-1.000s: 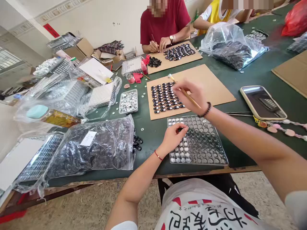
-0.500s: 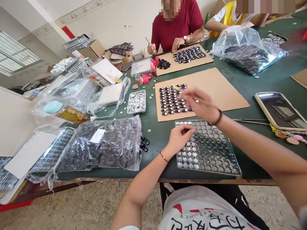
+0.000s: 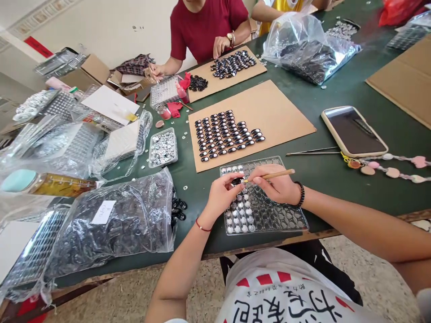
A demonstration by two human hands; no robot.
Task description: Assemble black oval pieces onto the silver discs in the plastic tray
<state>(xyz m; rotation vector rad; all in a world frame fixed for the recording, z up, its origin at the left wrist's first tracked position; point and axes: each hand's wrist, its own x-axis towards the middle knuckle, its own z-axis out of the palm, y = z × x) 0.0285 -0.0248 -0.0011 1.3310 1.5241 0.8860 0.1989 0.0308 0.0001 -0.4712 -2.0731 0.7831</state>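
My left hand (image 3: 220, 194) pinches a small dark oval piece (image 3: 237, 181) over the clear blister tray (image 3: 289, 220) at the table's front edge. My right hand (image 3: 278, 185) grips a thin wooden stick (image 3: 274, 175) and holds its tip against that piece. The tray's left cells hold silver round pieces; the cells on the right look empty. Beyond the tray lies a cardboard sheet (image 3: 283, 112) with rows of dark oval pieces (image 3: 226, 133) on its left half.
A big plastic bag of dark pieces (image 3: 117, 222) lies left. A small tray of silver pieces (image 3: 163, 147), a phone (image 3: 353, 131) with a charm string, and tweezers (image 3: 311, 151) lie nearby. A person in red (image 3: 205, 24) works across the green table.
My right hand has come back from the cardboard sheet to the tray, bringing the stick's tip to the piece in my left hand. The view has shifted down and left.
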